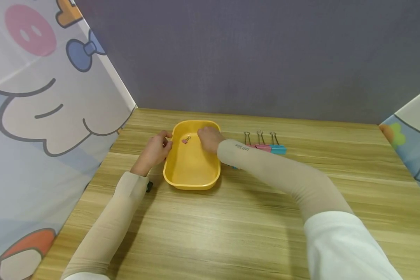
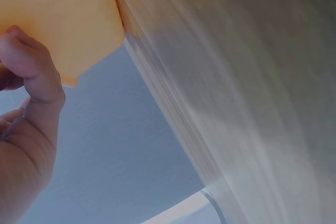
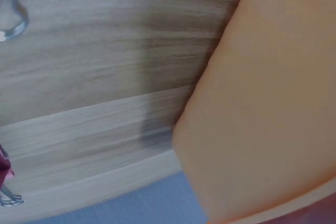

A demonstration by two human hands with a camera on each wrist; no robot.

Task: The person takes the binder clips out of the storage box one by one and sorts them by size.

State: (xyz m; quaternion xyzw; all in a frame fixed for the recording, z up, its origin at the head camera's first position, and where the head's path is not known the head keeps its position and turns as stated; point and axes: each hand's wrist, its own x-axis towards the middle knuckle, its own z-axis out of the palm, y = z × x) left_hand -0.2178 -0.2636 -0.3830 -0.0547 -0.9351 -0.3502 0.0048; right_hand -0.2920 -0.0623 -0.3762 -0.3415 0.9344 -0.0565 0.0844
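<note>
A yellow tray [image 1: 191, 183] stands on the table. Inside it, toward the far left, lies a small pink binder clip [image 1: 185, 141]. My left hand [image 1: 154, 151] is at the tray's left side, with loosely bent fingers and thumb right by the rim; the left wrist view shows the thumb [image 2: 44, 87] beside the outer wall. Over the right rim reaches my right hand [image 1: 210, 138], knuckles up in the far right corner of the tray. Its fingertips are hidden, and I cannot tell whether they hold anything. The right wrist view has only the tray's outer wall [image 3: 262, 98] and table.
Right of the tray, partly behind the right forearm, several larger binder clips stand in a row, among them a pink clip [image 1: 263, 148] and a blue clip [image 1: 278, 149], wire handles upward. A grey panel [image 1: 252, 58] rises behind the wooden table [image 1: 203, 233]; a cartoon-printed wall [image 1: 56, 116] borders the left.
</note>
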